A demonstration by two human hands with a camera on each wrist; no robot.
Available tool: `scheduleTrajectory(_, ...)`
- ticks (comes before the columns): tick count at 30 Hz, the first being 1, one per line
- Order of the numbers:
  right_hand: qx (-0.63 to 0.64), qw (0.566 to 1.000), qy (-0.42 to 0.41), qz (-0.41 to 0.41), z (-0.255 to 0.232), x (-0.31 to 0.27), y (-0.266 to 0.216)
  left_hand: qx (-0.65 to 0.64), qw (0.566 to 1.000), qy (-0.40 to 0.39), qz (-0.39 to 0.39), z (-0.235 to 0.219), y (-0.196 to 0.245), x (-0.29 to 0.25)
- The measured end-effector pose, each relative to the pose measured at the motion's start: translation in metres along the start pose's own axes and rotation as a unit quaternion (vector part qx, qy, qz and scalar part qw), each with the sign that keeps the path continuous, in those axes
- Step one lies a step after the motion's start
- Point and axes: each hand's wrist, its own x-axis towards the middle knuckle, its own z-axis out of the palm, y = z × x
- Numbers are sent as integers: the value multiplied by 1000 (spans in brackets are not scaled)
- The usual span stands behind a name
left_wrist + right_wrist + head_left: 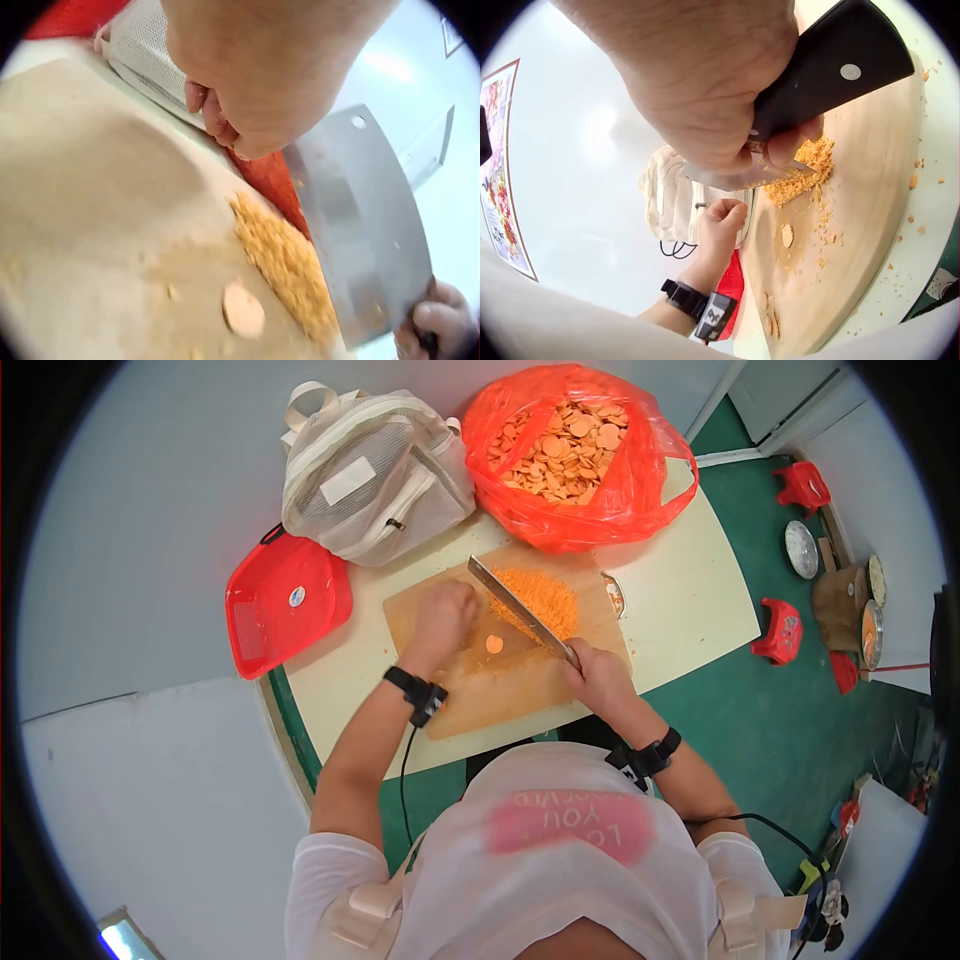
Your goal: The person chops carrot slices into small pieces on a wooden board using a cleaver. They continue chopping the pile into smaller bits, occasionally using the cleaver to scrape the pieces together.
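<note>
My right hand [603,682] grips the black handle [832,71] of a cleaver [367,217], its broad blade raised on edge over the wooden cutting board [470,705]. Beside the blade lies a heap of finely chopped carrot [545,598]. One round carrot slice [494,644] sits apart from the heap, nearer my body. My left hand [445,622] is over the board's left part, near the blade's far end, its fingers curled in. Nothing shows between those fingers in the left wrist view.
A red plastic bag [640,510] full of carrot slices stands at the table's back. Left of it are a beige mesh backpack [350,480] and a red basket [285,605]. Carrot crumbs dot the pale table [690,610]. Red stools [780,630] stand on the green floor at right.
</note>
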Motion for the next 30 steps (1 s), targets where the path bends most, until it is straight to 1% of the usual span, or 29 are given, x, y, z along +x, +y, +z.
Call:
scheduleTrajectory(1, 1, 1000, 2, 0, 0, 1, 0, 3, 1000, 1, -3, 4, 11, -11)
scheduleTrajectory(3, -1, 1000, -3, -11, 1, 2, -1, -13, 999, 8, 39, 17, 25, -29)
scheduleTrajectory(4, -5, 1000, -7, -20, 1, 2, -2, -13, 999, 10, 36, 24, 27, -34)
scheduleTrajectory(7, -1, 999, -21, -31, 0, 2, -8, -27, 999, 15, 17, 34, 31, -44)
scheduleTrajectory(9, -14, 999, -32, -39, 1, 2, -9, -50, 997, 49, 7, 30, 37, -46)
scheduleTrajectory(10, -25, 998, -41, -44, 1, 2, -9, -49, 997, 54, 2, 27, 40, -50)
scheduleTrajectory(12, -43, 996, -58, -44, 2, 3, -12, -63, 994, 70, -56, 19, 49, -61)
scheduleTrajectory(13, -60, 995, -71, -38, 3, 5, -14, -60, 994, 72, -57, 19, 55, -69)
scheduleTrajectory(14, -60, 995, -71, -41, 4, 6, -16, -82, 990, 96, -67, 23, 63, -78)
scheduleTrajectory(15, -80, 992, -90, -45, 5, 8, -18, -104, 984, 119, -76, 27, 70, -84)
scheduleTrajectory(16, -101, 988, -109, -50, 7, 10, -21, -103, 984, 121, -76, 31, 75, -87)
scheduleTrajectory(17, -102, 988, -108, -51, 12, 11, -20, -97, 981, 147, -76, 36, 78, -88)
scheduleTrajectory(18, -118, 985, -106, -75, 21, 13, -17, -92, 978, 174, -74, 40, 80, -89)
scheduleTrajectory(19, -134, 981, -103, -99, 27, 14, -15, -92, 977, 178, -73, 43, 81, -88)
scheduleTrajectory(22, -164, 973, -98, -127, 35, 15, -16, -70, 978, 179, -83, 46, 82, -86)
scheduleTrajectory(26, -183, 969, -100, -132, 38, 15, -21, -63, 977, 183, -94, 49, 84, -87)
scheduleTrajectory(28, -197, 965, -126, -119, 34, 15, -26, -53, 976, 188, -93, 51, 84, -89)
scheduleTrajectory(30, -204, 963, -123, -126, 38, 15, -24, -36, 978, 180, -102, 54, 81, -89)
